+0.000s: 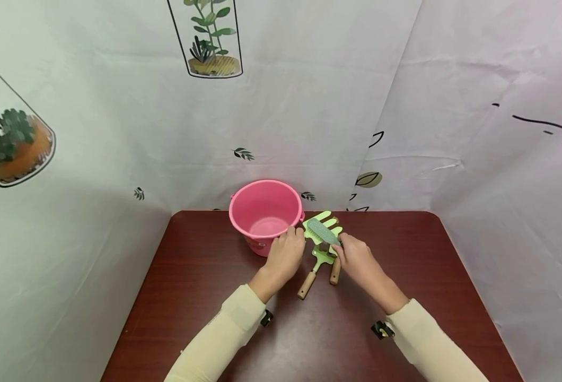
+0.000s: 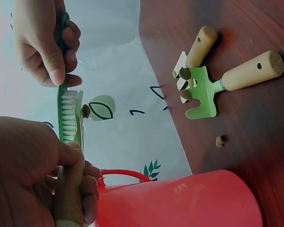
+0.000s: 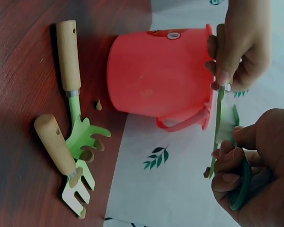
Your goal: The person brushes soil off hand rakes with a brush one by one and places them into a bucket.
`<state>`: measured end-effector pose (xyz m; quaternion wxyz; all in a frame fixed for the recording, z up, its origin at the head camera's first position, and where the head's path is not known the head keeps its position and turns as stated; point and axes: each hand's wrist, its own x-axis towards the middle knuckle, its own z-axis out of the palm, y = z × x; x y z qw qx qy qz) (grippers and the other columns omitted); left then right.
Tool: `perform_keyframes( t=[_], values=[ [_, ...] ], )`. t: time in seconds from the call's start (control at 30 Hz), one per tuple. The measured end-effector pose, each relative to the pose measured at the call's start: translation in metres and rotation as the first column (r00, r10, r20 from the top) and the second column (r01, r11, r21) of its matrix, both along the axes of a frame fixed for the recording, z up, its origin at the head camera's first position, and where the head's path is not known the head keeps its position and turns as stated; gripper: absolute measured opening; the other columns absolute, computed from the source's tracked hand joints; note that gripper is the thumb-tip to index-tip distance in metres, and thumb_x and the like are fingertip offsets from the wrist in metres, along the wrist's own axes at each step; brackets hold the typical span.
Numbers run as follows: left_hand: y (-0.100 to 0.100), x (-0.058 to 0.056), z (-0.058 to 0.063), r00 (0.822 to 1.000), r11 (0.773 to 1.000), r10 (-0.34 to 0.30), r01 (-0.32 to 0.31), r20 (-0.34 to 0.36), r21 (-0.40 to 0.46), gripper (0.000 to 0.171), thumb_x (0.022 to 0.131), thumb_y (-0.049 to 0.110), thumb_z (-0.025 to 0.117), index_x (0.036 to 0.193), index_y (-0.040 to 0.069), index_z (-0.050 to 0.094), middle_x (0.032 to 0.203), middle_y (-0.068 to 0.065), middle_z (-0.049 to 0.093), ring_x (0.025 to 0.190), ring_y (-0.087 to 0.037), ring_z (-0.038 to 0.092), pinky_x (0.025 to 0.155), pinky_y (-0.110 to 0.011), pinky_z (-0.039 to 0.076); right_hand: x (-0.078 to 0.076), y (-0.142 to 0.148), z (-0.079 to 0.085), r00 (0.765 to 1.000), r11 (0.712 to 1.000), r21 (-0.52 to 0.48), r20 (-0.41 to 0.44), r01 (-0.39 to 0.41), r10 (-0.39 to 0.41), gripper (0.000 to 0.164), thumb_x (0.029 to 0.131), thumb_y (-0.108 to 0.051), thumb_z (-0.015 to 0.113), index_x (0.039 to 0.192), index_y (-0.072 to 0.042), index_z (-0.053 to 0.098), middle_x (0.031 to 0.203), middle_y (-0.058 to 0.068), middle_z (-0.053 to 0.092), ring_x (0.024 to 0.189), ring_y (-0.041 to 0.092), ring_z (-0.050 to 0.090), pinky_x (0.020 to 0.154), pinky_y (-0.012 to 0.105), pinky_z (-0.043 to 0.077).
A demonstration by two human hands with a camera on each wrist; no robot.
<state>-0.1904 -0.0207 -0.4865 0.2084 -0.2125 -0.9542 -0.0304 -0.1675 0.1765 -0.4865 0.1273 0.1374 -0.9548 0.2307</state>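
Observation:
My left hand (image 1: 287,253) grips the wooden handle of a light green garden hand fork (image 1: 312,233), raised beside the bucket. A green scrubbing brush (image 1: 324,232) is held in my right hand (image 1: 357,260). In the left wrist view the white bristles (image 2: 70,116) lie against the fork's metal face, which shows edge-on. A brown clump (image 2: 86,111) clings to its far side. Below, on the table, lie a green hand rake (image 3: 78,139) and a second hand fork (image 3: 78,191), both wooden-handled, with brown clumps on their prongs.
A pink bucket (image 1: 265,201) stands upright at the back of the table, left of the tools, its handle hanging at the side. One small brown clump (image 2: 220,141) lies near the bucket. Dark red tabletop (image 1: 190,281) ends against printed white cloth walls (image 1: 309,106).

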Motion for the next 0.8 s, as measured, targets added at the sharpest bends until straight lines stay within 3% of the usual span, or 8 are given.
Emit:
perform_keyframes(
  t=[0.23,0.4,0.6,0.8],
  values=[
    [0.0,0.002,0.002,1.0,1.0,0.009,-0.009,0.01,-0.004,0.005,0.099,0.007,0.06,0.097,0.003,0.061,0.089,-0.012,0.065,0.075,-0.026,0.071,0.062,-0.04,0.059,-0.009,0.015,-0.002,0.999,0.999,-0.014,-0.03,0.038,-0.038,0.014,0.1,-0.009,0.066,0.1,0.004,0.061,0.084,0.013,0.065,0.071,0.027,0.064,0.062,0.044,0.054],
    [-0.001,0.002,-0.001,1.0,1.0,0.008,-0.008,-0.02,-0.012,0.007,0.098,0.01,0.063,0.095,0.003,0.062,0.087,-0.012,0.065,0.074,-0.026,0.071,0.062,-0.039,0.059,-0.014,0.026,-0.004,0.997,0.998,-0.022,-0.038,0.061,-0.062,0.015,0.101,-0.01,0.065,0.101,0.005,0.061,0.088,0.017,0.067,0.076,0.032,0.067,0.065,0.047,0.055],
    [-0.002,0.003,0.0,1.0,1.0,0.011,-0.011,-0.022,-0.022,0.007,0.096,0.01,0.064,0.095,0.004,0.061,0.087,-0.011,0.064,0.074,-0.025,0.071,0.061,-0.039,0.058,-0.019,0.036,-0.007,0.995,0.996,-0.013,-0.04,0.092,-0.093,0.017,0.101,-0.01,0.065,0.097,0.006,0.059,0.08,0.016,0.063,0.068,0.03,0.062,0.06,0.045,0.053],
    [-0.004,0.004,0.001,1.0,0.999,0.006,-0.006,-0.008,-0.032,0.013,0.091,0.011,0.071,0.095,0.004,0.061,0.088,-0.01,0.064,0.073,-0.025,0.07,0.059,-0.038,0.058,-0.023,0.047,-0.01,0.991,0.991,-0.024,-0.03,0.132,-0.133,0.02,0.102,-0.01,0.063,0.104,0.01,0.06,0.084,0.02,0.066,0.074,0.033,0.065,0.065,0.049,0.054]
  ],
)
